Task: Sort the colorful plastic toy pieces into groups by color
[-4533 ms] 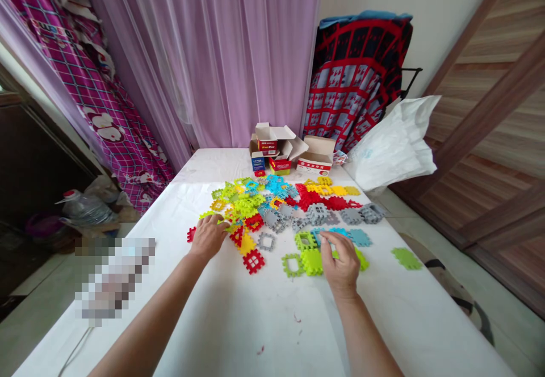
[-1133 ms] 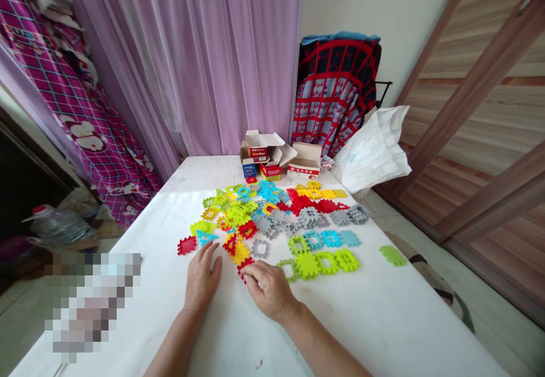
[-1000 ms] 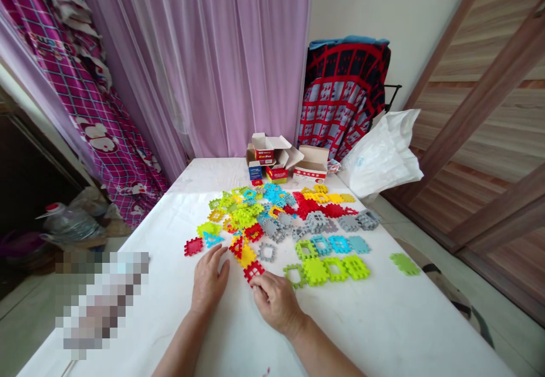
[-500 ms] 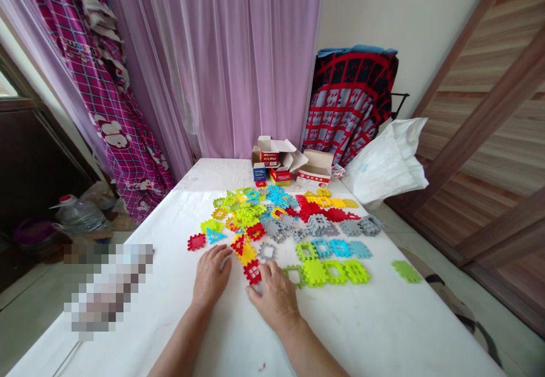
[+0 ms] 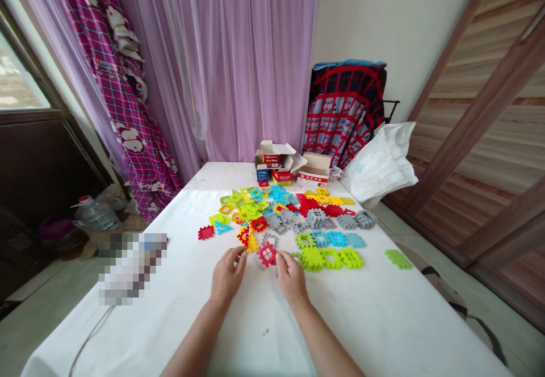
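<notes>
My right hand (image 5: 292, 277) pinches a red window-pattern building tile (image 5: 267, 254) by its right edge, tilted up off the table. My left hand (image 5: 229, 275) is to the left of that tile, its thumb and fingers drawn together. Whether anything is between those fingertips cannot be seen. Just beyond them lie a red triangular tile (image 5: 243, 235) and a yellow tile (image 5: 252, 244). A grey frame tile (image 5: 269, 239) lies behind the held one. Rows of green tiles (image 5: 313, 259) and blue tiles (image 5: 337, 239) spread to the right.
A mixed heap of tiles (image 5: 251, 211) covers the table's middle, with red tiles (image 5: 309, 205) and grey tiles (image 5: 315, 218) beside it. Small open cartons (image 5: 314, 171) stand at the back. A white bag (image 5: 377, 158) is at the right edge; a lone green tile (image 5: 398, 259) lies nearby.
My right hand has picked up the red window tile and raised its face toward me. My left hand has moved right and its fingers have closed together. The camera view has shifted slightly.
</notes>
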`<action>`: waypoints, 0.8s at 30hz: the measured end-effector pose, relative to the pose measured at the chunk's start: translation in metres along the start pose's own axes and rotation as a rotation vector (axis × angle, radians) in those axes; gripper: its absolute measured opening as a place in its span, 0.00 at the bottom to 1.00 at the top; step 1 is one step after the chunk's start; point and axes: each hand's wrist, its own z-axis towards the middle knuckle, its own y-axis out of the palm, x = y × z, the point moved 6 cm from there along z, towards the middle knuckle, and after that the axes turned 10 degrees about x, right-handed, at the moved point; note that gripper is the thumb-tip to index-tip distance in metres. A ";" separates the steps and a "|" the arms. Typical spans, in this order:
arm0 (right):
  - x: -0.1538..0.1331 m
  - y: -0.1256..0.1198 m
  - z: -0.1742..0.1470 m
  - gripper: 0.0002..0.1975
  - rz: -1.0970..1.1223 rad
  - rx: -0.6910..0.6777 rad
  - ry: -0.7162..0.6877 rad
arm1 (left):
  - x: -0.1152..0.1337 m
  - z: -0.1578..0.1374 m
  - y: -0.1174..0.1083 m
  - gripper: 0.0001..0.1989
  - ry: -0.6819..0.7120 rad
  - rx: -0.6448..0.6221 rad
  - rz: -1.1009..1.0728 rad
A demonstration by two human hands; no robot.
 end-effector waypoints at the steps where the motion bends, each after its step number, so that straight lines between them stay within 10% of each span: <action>1: 0.003 0.001 -0.001 0.22 0.066 -0.009 0.055 | 0.001 -0.004 0.007 0.14 -0.065 -0.046 -0.084; 9: 0.005 0.003 -0.003 0.22 0.255 -0.036 0.176 | 0.009 -0.006 0.042 0.23 -0.289 -0.267 -0.351; 24: -0.014 0.003 -0.006 0.17 0.200 -0.087 0.045 | 0.005 -0.013 0.038 0.26 -0.404 -0.466 -0.416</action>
